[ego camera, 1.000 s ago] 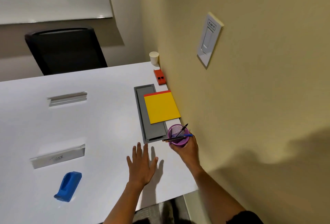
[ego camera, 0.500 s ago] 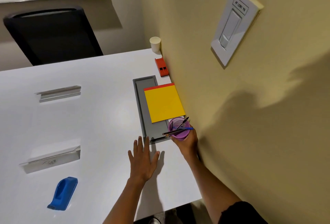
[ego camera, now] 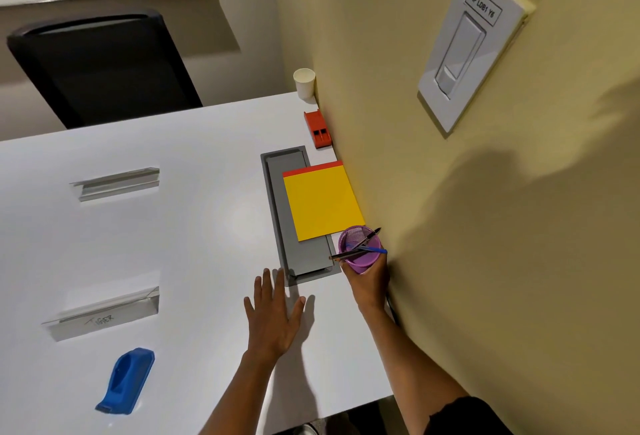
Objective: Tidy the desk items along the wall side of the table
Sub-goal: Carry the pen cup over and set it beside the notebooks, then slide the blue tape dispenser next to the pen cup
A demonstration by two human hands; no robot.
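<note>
**Pen cup held against the wall edge of the table**

Right hand wrapped around purple mesh pen cup, pens leaning out over its rim; cup base hidden by the fingers, so contact with the white table uncertain. Cup just beside the wall, touching the near corner of the yellow notepad, which partly covers the grey cable tray. Left hand open, fingers spread, apparently flat on the table. Farther along the wall: red stapler, paper cup. Chair cut off at the frame's left.
</note>
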